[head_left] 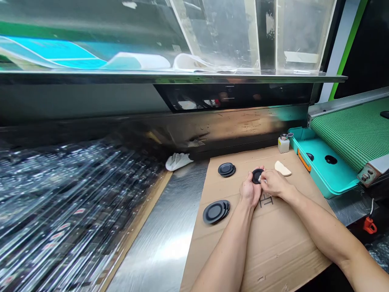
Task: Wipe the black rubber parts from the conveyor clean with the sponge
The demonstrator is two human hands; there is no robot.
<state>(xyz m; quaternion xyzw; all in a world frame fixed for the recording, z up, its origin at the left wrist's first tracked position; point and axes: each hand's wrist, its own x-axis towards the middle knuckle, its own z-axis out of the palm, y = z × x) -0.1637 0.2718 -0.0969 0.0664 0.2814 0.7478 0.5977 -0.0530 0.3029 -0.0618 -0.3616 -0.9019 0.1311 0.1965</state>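
My left hand holds a small black round disc above the cardboard sheet. Fingers of my right hand pinch a small white piece against the disc's face. To the left on the cardboard lie two overlapping stacks of black discs, a smaller one farther back and a larger one nearer. A cream-coloured pad rests just beyond my right hand.
A small bottle stands beside the teal tray, which holds black discs. The green conveyor belt overhangs the tray. Plastic-wrapped items fill the left. A crumpled white glove or cloth lies behind. A metal shelf crosses above.
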